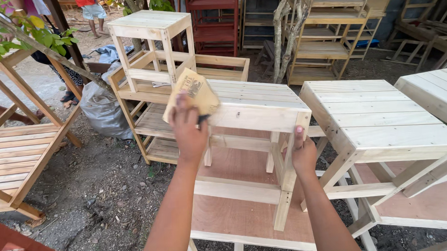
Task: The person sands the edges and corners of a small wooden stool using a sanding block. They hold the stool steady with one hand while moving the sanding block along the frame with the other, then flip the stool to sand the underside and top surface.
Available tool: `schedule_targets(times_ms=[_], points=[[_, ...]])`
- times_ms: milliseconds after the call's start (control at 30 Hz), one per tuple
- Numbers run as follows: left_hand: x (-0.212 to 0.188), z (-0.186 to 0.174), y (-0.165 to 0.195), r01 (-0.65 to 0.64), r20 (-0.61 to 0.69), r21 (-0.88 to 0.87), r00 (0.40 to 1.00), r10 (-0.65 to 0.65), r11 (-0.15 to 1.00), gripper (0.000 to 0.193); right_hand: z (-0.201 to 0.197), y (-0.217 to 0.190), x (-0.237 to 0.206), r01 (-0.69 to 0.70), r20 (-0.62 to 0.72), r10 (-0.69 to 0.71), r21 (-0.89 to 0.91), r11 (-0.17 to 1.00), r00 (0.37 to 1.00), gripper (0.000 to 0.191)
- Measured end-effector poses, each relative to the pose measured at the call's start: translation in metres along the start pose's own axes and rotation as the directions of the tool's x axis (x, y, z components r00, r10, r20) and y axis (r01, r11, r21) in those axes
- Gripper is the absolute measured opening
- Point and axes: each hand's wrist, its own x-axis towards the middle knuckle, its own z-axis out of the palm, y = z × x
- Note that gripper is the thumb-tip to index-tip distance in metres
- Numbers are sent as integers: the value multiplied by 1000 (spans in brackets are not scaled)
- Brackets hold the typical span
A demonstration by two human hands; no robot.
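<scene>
A small unpainted wooden stool (pixel 255 102) with a slatted top stands on a low plywood platform (pixel 236 216) in front of me. My left hand (pixel 188 129) holds a folded sheet of tan sandpaper (pixel 192 92) against the stool's near left corner. On the stool's near right leg, just under the top, rests my right hand (pixel 302 152), gripping the wood with the thumb up.
Another slatted stool (pixel 376 115) stands close on the right, a third (pixel 433 91) beyond it. A smaller stool (pixel 150 24) sits on a shelf unit (pixel 156 128) behind. Wooden racks fill the back, a grey sack (pixel 101 107) lies left, and people stand far left.
</scene>
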Motion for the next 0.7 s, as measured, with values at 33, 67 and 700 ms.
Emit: schedule_targets(times_ms=[33,67,700], points=[[1,2,3,12,60,-13,998,-12,1000,24,0,-3,5,-11,12,11,5,1000,1000,92],[4,5,3,24,120,-23,993,-21,999,27,1,-5,10,-22,24,21,11,1000,999,92],[0,83,79,228,437,-276,895,-89,934,43,19,7,39,-91,42,82,313,945,996,93]])
